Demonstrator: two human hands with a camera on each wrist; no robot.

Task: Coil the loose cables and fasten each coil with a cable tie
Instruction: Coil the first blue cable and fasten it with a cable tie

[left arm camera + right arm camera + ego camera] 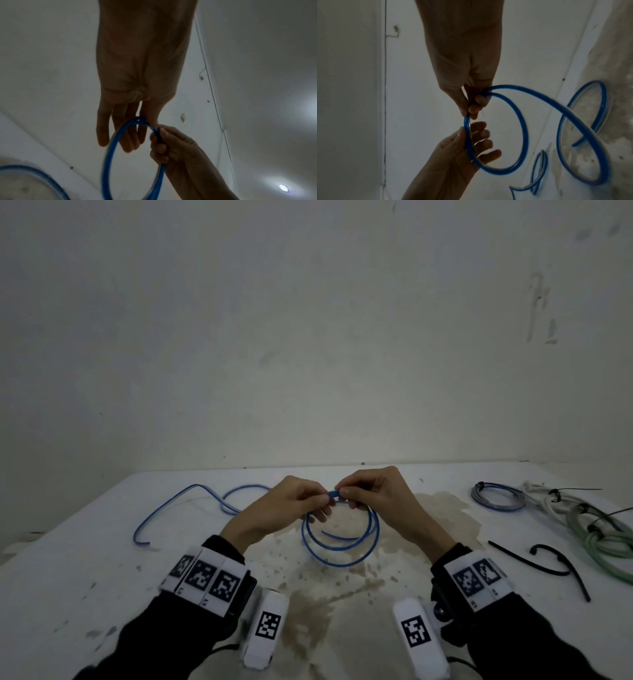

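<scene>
A blue cable (339,542) hangs in two or three loops over the stained middle of the white table (102,559). My left hand (323,502) pinches the top of the loops between thumb and fingers. Just to its right, my right hand (343,492) pinches the same spot. The right wrist view shows the right hand (471,108) gripping the coil (524,129) from above and the left hand (471,136) holding it from below. In the left wrist view the coil (107,159) hangs below the left fingers (126,140). The cable's loose tail (171,505) trails left across the table.
At the right of the table lie a tied grey-blue coil (498,497), a tied white cable (544,494) and a tied green hose coil (603,535). Loose black cable ties (544,565) lie in front of them. A bare wall (308,337) stands right behind the table.
</scene>
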